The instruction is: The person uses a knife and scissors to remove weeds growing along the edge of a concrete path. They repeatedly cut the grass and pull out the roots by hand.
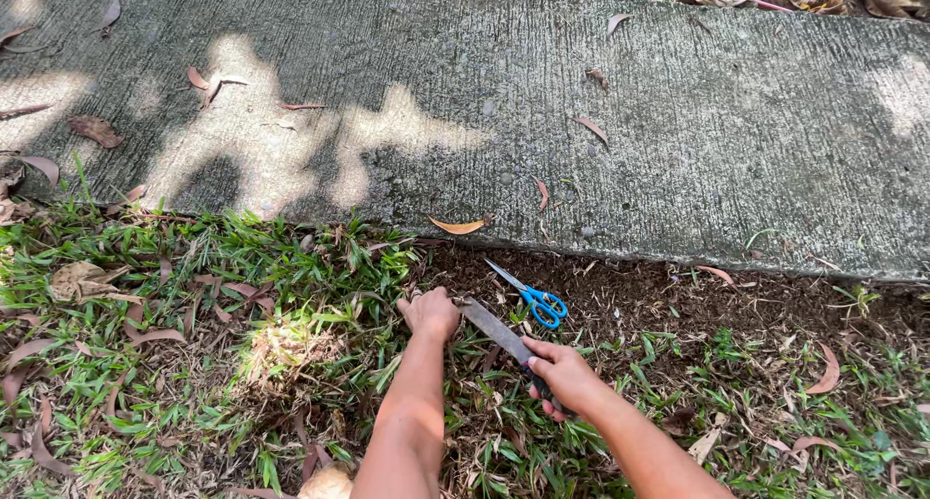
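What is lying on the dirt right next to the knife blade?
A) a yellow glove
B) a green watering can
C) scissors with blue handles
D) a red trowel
C: the scissors with blue handles lie on the bare soil just beyond the knife, which the right hand grips by its handle, while the left hand clutches the grass beside the blade.

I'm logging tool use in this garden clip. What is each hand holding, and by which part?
The right hand grips a long knife by its dark handle. The left hand is closed on grass at ground level.
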